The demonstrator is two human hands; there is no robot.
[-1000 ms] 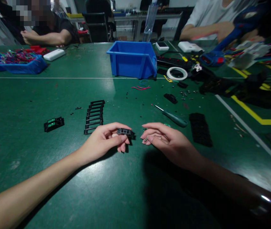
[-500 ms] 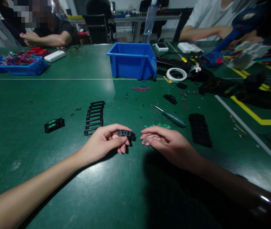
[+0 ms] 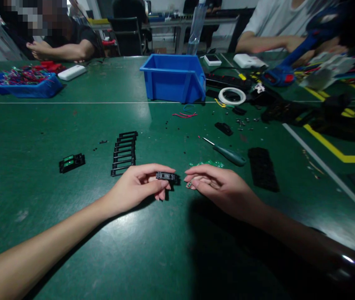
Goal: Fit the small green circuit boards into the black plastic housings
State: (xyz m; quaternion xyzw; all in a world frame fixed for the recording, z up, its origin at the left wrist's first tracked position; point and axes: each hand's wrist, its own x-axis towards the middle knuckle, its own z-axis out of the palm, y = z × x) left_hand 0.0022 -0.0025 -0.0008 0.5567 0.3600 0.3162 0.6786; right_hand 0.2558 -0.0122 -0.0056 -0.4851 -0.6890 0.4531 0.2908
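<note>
Left hand [image 3: 147, 181]: pinching, thumb under | right hand [image 3: 215, 183]: fingertips pinched | forearms angled inward

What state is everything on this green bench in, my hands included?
Left hand: gripping black plastic housing
Right hand: pinching small green piece
Screwdriver: lying flat, unheld
Large blue bin: upright, open-topped, floor hidden
Front blue tray: heaped with coloured wires
Black frames: lined up
White roll: lying flat
</note>
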